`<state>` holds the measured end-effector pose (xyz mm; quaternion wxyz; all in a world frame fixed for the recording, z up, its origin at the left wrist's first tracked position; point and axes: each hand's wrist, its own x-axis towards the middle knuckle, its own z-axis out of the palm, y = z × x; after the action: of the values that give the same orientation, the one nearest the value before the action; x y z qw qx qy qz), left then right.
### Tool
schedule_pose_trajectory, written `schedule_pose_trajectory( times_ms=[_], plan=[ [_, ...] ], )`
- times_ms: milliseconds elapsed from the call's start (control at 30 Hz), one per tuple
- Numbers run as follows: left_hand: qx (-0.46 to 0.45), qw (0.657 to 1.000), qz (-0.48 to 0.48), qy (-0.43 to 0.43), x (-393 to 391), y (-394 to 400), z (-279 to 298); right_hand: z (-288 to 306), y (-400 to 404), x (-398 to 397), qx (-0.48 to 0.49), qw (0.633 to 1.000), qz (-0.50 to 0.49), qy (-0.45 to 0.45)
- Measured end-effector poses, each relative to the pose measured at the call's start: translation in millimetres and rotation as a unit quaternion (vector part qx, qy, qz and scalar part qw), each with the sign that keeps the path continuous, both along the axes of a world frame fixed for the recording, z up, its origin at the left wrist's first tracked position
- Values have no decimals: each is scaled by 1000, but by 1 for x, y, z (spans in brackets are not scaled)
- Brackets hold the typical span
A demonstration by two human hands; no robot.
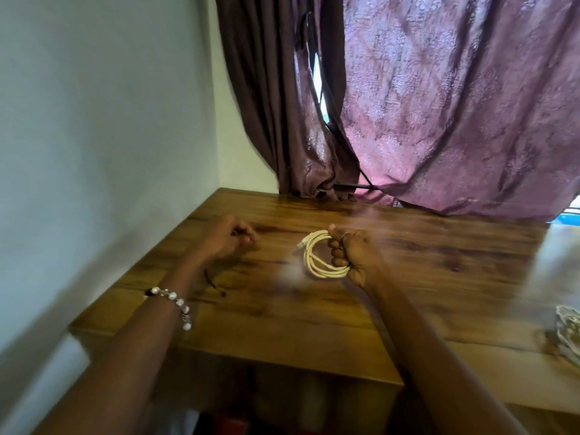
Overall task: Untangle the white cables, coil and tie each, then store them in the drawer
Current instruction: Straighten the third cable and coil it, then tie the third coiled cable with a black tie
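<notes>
A white cable [315, 254], wound into a small round coil with its plug end sticking out at the upper left, hangs just above the wooden table [282, 315]. My right hand [351, 255] is shut around the coil's right side. My left hand [229, 237] hovers low over the table to the left, fingers curled in; motion blur hides whether it pinches anything. A thin black tie [215, 282] lies on the table near my left wrist.
Purple curtains [439, 105] hang behind the table and drape onto its far edge. A pale wall stands on the left. A white lacy object [569, 332] sits at the table's right edge. Below the front edge is a dark open space.
</notes>
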<state>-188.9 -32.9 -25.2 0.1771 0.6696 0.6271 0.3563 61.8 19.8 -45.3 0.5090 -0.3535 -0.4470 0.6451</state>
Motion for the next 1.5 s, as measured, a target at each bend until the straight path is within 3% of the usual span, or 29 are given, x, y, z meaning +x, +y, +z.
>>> schedule_pose_trajectory(
  times_ms=[133, 600, 700, 833, 967, 1067, 1200, 1333, 1500],
  plan=[
    [-132, 978, -100, 125, -38, -33, -5, -1, -5, -12, -6, 1000, 13, 5],
    [-153, 966, -207, 31, -69, -61, -19, -2, -13, -5, -19, 999, 23, 21],
    [-171, 966, -189, 49, -70, -63, -20, -4, -15, -3, -24, 999, 18, 20],
    [-97, 990, -80, 58, -55, -61, -26, -7, -17, -7, -32, 999, 10, 28],
    [-63, 992, -23, 105, -28, -53, -24, -8, -17, -10, -29, 999, 3, 34],
    [-17, 999, -24, 44, -1, -41, -20, -8, -16, -5, -18, 999, 1, 42],
    [42, 988, -21, -145, 45, -19, 5, -2, -9, 5, 12, 999, -6, 42],
    [40, 983, -71, -165, 89, 11, 21, 12, 5, 15, 49, 998, -34, 25],
    [76, 969, -28, -233, 134, 44, 22, 26, 24, 26, 108, 987, -115, -8]
  ],
)
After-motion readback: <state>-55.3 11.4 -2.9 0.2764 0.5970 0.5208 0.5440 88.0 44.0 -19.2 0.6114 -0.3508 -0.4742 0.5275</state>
